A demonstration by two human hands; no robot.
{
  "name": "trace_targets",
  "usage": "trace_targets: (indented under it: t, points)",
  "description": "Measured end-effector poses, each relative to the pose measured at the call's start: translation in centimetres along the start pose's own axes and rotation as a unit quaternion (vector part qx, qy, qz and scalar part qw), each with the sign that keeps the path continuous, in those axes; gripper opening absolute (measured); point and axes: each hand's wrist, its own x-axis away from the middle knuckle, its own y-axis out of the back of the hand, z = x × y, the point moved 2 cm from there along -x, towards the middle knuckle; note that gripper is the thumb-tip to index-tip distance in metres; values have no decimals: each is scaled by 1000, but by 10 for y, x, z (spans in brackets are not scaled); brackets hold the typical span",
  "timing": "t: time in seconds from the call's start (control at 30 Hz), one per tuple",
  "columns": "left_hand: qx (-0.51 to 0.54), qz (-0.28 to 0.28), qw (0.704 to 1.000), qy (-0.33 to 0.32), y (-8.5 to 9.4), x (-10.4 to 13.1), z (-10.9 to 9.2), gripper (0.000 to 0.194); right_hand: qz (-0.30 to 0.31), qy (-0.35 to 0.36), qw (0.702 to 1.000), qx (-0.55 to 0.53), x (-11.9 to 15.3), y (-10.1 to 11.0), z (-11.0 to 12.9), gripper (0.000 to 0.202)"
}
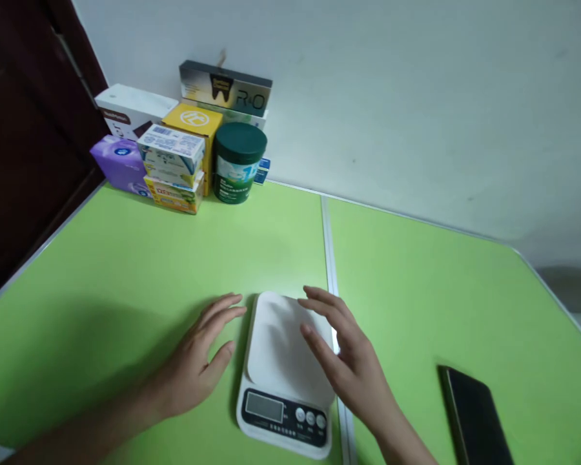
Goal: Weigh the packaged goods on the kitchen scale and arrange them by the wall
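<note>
A white digital kitchen scale (281, 349) lies on the green table, its blank display and round buttons facing me. Just off its left side is my left hand (201, 361), fingers stretched out and thumb apart, holding nothing. Over the scale's right part hovers my right hand (343, 349), likewise with fingers spread and nothing in them. It hides some of the weighing plate's right edge. Whether the right hand touches the scale I cannot tell.
At the back left stand several boxes, among them a yellow box (186, 116) and a purple pack (119, 165), beside a green-lidded tub (239, 161). A black flat object (477, 413) lies at right. A metal strip (328, 245) crosses the table (416, 297); a wall rises behind.
</note>
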Motion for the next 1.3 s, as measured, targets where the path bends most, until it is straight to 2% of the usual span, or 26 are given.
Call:
trace_targets:
  t: [0.07,0.13,0.23,0.3,0.33,0.5,0.57,0.7,0.83,1.03,1.3]
  points:
    - [99,-19,990,97,-23,13,1,47,-46,-59,996,-58,35,-1,-17,29]
    - [188,-58,967,162,-44,21,-2,52,-102,-130,977,-132,64,-8,-34,39]
    - [277,-115,936,182,-70,28,-9,56,-135,-221,929,-265,96,-28,-50,51]
    - [290,-140,930,176,-82,30,-11,55,-118,-222,912,-325,106,-40,-53,54]
    - [282,-149,932,174,-85,32,-12,55,-105,-207,913,-334,109,-44,-53,56]
    - [215,-177,945,172,-88,38,-10,52,-17,-144,953,-267,113,-44,-50,66]
    - [201,-180,949,161,-88,39,-9,51,0,-132,963,-236,113,-41,-50,66]
    - [181,-185,956,136,-90,39,-10,52,5,-128,970,-207,113,-38,-49,67]
    - [168,-164,963,134,-91,39,-12,49,27,-140,968,-204,114,-37,-44,67]
    - [166,-150,965,135,-91,40,-12,49,4,-157,971,-181,113,-41,-37,74]
    - [158,-137,968,138,-92,41,-12,50,15,-157,977,-143,115,-42,-37,75]
